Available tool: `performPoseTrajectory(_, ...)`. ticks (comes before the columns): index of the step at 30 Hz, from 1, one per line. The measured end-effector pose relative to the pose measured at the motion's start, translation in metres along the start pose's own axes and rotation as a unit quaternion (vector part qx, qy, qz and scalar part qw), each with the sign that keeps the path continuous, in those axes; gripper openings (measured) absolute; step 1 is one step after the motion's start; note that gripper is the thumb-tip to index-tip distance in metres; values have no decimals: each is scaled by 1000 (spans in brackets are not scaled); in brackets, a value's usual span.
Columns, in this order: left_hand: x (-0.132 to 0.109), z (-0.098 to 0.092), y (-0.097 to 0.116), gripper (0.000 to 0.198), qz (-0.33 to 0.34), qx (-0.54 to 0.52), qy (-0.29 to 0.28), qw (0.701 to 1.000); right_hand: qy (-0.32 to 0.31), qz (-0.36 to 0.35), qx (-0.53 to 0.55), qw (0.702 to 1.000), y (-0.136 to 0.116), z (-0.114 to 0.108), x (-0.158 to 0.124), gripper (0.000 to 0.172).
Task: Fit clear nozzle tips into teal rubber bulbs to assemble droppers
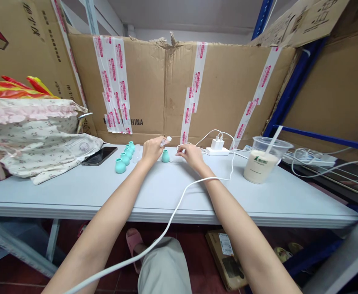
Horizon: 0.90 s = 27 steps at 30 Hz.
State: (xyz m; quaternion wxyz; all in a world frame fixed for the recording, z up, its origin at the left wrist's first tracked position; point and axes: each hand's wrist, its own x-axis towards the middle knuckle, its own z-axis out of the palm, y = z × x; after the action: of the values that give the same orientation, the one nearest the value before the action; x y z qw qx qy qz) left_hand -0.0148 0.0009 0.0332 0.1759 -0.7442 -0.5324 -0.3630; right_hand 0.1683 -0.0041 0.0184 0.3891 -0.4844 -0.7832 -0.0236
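Note:
My left hand (153,149) is closed around a small clear plastic vial (166,141), which is tilted with its whitish end toward the right. Just below it, a small teal vase-shaped pot (165,156) stands upright on the table. Beside the pot's base lies a small white piece (171,160), perhaps a cap. To the right, my right hand (191,155) has bent fingers, thumb and index slightly apart, and nothing visible between them. Several matching teal pots (120,165) stand in a row left of my left hand, with clear vials (138,152) next to them.
A phone (99,156) lies at left beside a floral cloth bag (41,139). A white charger (217,143) sits on a power strip at the back. Its white cable (185,190) crosses my right forearm. A drink cup (260,163) stands at right; cardboard (148,85) walls the back.

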Motion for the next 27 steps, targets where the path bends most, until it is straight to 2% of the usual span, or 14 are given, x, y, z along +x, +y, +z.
performPoseTrajectory(2, 1, 0, -1, 29, -13, 2, -11, 1000, -61, -51, -84, 993, -5, 6, -4, 9)
performPoseTrajectory(4, 2, 0, -1, 30, -23, 2, -17, 1000, -95, -73, -125, 985, -8, 12, -5, 9)
performPoseTrajectory(9, 3, -1, -2, 24, -36, 3, -14, 999, -118, -83, -163, 976, -4, 20, -3, 12)
performPoseTrajectory(20, 3, -3, -1, 23, -19, 0, -39, 999, -120, -51, -157, 979, 0, 23, -4, 11)
performPoseTrajectory(25, 3, -2, -3, 20, 3, -8, -32, 999, -91, -46, -131, 986, 3, 20, -4, 9)
performPoseTrajectory(27, 3, -2, -3, 20, 9, -5, -35, 999, -49, -33, -108, 992, 2, 16, -2, 12)
